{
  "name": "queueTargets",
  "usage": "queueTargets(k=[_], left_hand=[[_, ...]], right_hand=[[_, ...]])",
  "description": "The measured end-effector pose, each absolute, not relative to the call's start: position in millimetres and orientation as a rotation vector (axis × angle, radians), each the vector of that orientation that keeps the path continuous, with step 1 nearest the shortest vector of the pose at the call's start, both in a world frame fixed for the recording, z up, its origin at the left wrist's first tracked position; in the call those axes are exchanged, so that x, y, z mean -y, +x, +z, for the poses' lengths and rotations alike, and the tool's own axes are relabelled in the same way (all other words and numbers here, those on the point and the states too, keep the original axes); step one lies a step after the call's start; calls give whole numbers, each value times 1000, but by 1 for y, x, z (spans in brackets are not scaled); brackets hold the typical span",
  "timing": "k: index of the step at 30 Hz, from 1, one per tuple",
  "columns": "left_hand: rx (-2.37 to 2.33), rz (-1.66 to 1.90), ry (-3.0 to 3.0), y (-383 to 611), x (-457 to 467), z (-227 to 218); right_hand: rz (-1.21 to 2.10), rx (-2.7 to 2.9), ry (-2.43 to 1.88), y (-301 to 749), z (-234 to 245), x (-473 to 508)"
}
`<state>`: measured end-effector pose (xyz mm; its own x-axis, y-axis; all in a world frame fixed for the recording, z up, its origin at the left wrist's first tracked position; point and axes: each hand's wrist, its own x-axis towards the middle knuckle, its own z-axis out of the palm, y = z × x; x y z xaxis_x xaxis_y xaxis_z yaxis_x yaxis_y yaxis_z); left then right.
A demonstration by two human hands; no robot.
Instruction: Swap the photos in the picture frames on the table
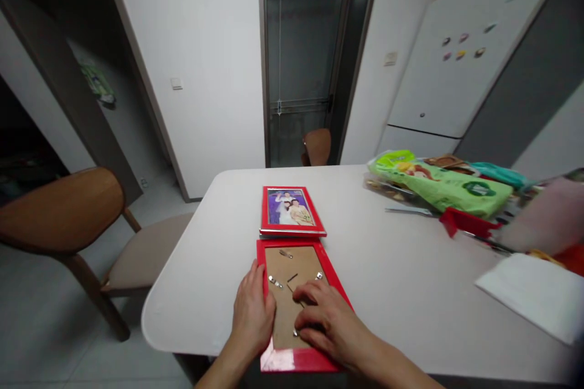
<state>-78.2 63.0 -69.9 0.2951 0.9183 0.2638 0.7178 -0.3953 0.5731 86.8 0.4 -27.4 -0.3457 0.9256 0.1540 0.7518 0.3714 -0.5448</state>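
Note:
A red picture frame (335, 277) lies face down at the table's near edge, its brown backing board (283, 304) facing up. Small metal clips show around the board, among them a left clip (275, 282) and a top clip (286, 253). My left hand (253, 304) holds the frame's left side, thumb along the inner edge. Over the board's lower right, my right hand (329, 319) has its fingers bent down, their tips close to a bottom clip (295, 333); what they pinch, if anything, is hidden. Beyond lies a second red frame (293, 231) with a photo facing up.
On the white table (201, 261), a green package (438, 182), a red object (460, 222) and a white sheet (533, 293) lie to the right. A wooden chair (68, 213) stands at the left. Behind are a doorway and a white fridge (438, 85).

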Motion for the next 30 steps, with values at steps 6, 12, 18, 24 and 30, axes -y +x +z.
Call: queueTargets(k=[6,12,18,24,30], left_hand=[[-1419,864,2123,-81,-62,-69],[-1389,910,1995,-81,-62,-62],[-1028,1081,1416,-79,-57,-26],[-1083,986,1273,-130,-67,-21],[-1320,955,1316,-191,-91,-48]], right_hand=[[461,1966,-1714,88,-37,-8],[395,1871,-1724,88,-28,-19],[374,1897,-1568,75,8,-12],[309,1685,-1811,106,-10,-17],[447,1537,-2008,135,-44,-26]])
